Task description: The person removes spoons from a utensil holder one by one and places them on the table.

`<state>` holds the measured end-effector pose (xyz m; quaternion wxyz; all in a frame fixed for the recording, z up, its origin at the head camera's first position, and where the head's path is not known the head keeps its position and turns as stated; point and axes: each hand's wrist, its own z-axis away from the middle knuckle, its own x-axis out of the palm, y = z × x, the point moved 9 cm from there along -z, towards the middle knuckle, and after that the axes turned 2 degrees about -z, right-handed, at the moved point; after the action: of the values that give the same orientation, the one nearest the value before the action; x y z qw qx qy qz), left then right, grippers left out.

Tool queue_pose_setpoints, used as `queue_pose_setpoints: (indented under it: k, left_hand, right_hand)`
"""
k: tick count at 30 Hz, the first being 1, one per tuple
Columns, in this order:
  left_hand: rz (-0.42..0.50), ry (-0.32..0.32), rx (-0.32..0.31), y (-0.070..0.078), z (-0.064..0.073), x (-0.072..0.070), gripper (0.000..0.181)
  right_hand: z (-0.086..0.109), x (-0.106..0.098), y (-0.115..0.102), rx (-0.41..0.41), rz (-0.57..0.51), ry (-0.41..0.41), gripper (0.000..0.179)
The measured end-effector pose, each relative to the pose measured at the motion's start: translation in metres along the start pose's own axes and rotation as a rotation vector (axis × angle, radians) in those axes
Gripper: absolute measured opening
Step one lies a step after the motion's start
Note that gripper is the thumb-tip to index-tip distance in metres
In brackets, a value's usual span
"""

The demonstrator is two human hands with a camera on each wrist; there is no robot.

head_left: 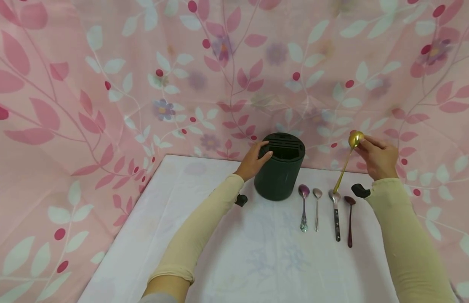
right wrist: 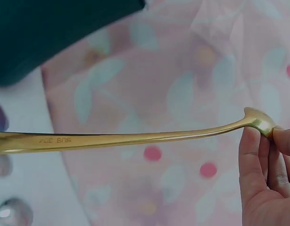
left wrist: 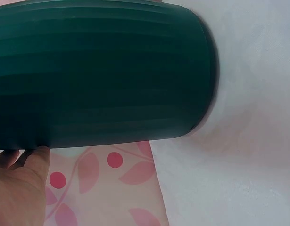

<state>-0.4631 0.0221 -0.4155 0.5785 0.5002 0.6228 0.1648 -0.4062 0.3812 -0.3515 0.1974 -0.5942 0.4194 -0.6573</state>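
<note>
A gold spoon (head_left: pixel 345 168) is pinched at its bowl between the thumb and fingers of my right hand (head_left: pixel 380 158). Its long handle slants down to the left, its lower end overlapping the bowl of a black-handled spoon (head_left: pixel 336 219) in the head view. In the right wrist view, stamped lettering shows on the gold spoon (right wrist: pixel 159 136). My left hand (head_left: pixel 253 160) grips the rim of a dark green utensil holder (head_left: pixel 276 181), thumb at the top opening. From the left wrist, the holder's ribbed side (left wrist: pixel 107 75) fills much of the view, the left hand (left wrist: pixel 22 183) against it.
The holder stands upright at the back of the white-covered table (head_left: pixel 219 261). To its right lie a purple spoon (head_left: pixel 304 206), a small silver spoon (head_left: pixel 317 208) and a dark red spoon (head_left: pixel 350 221). A pink floral cloth (head_left: pixel 234 75) hangs behind.
</note>
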Motion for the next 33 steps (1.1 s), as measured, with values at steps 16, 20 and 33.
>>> queue_pose_setpoints:
  k: [16, 20, 33]
  left_hand:
    - [0.004, -0.003, 0.003, -0.001, -0.001, 0.001, 0.061]
    - [0.013, 0.001, 0.000, -0.001, -0.002, 0.001, 0.061]
    - [0.022, 0.009, 0.010, -0.005, -0.002, 0.001, 0.061]
  right_hand:
    - [0.003, -0.083, 0.010, 0.087, 0.175, 0.245, 0.016]
    - [0.004, -0.098, 0.013, 0.120, 0.222, 0.293, 0.015]
    - [0.011, -0.146, 0.034, 0.234, 0.337, 0.405, 0.013]
